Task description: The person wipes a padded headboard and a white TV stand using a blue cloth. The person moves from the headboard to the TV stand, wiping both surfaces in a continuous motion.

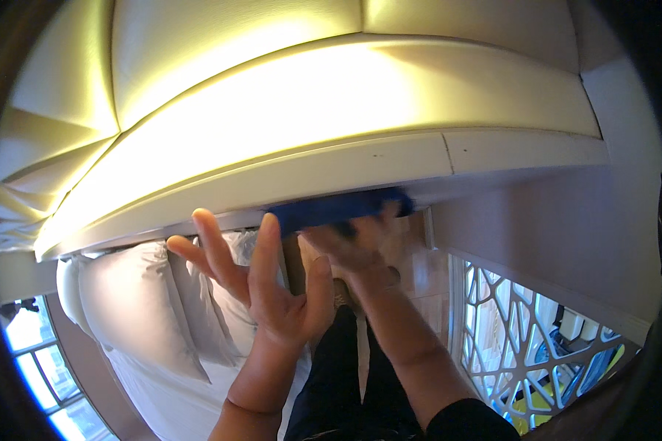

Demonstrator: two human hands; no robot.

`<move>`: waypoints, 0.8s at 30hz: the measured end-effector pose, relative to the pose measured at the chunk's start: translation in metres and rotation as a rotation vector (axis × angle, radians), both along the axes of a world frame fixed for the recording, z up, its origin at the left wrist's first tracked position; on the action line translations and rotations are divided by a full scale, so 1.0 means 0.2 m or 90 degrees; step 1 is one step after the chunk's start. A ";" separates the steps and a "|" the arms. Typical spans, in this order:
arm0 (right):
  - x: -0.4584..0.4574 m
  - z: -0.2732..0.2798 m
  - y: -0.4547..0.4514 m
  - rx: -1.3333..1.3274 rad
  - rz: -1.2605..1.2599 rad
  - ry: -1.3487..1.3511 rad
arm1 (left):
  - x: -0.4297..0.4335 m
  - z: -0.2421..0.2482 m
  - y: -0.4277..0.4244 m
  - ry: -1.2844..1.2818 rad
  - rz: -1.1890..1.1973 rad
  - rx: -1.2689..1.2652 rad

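Note:
My right hand (353, 237), blurred, grips a dark blue cloth (331, 209) that lies along the lower edge of a pale ledge (320, 165). The cloth stretches left behind the fingertips of my left hand (276, 292). That left hand is raised with its fingers spread and holds nothing; whether a fingertip touches the cloth cannot be told. Above the ledge is a padded, leather-like headboard panel (226, 60), strongly lit in its lower band.
White pillows (138, 308) rest on a bed with a white sheet (160, 397) at the left. A patterned lattice screen (518, 331) stands at the lower right, beside a plain wall (529, 231). Wooden flooring (427, 270) shows below the ledge. A window (55, 375) is at the far left.

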State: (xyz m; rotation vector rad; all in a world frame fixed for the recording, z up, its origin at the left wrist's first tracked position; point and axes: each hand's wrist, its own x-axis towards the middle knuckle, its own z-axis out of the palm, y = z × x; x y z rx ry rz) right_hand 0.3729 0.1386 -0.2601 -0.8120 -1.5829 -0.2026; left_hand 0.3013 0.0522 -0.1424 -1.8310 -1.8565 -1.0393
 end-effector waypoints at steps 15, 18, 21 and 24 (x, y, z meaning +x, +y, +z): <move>0.28 0.00 0.16 -0.121 -0.178 0.174 | 0.00 -0.04 0.06 0.084 0.003 -0.056; -0.02 0.07 0.06 -0.055 -0.135 0.158 | 0.02 -0.03 0.06 0.052 -0.002 -0.080; -0.16 -0.01 -0.03 -0.076 -0.040 0.184 | 0.03 -0.05 0.08 0.062 -0.018 -0.065; -0.06 -0.04 0.00 -0.082 -0.018 0.137 | 0.05 -0.10 0.07 0.029 -0.031 -0.094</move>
